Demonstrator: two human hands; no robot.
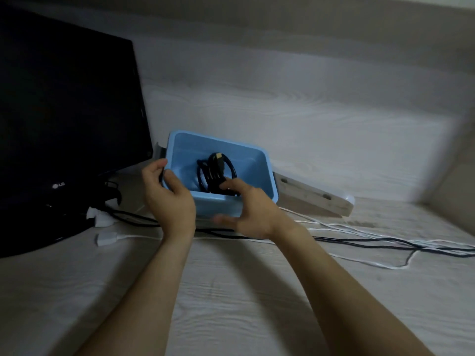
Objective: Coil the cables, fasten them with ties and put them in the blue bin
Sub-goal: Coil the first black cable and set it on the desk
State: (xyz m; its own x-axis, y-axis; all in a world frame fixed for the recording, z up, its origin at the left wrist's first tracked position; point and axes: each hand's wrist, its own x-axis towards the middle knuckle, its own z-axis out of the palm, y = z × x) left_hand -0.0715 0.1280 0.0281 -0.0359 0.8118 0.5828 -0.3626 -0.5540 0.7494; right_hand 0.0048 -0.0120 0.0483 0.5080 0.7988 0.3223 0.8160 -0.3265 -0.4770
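A coiled black cable (216, 173), its gold-tipped plug lying on top, is being kept inside the blue bin (259, 160), which is sitting on the pale wooden surface (231, 291) beside the dark monitor (66, 119). The bin's near left corner is being gripped by the left hand (167, 199). The right hand (246, 211) is being held over the near rim, fingers spread and relaxed, clasping nothing. Loose white and black cables (385, 242) are lying behind.
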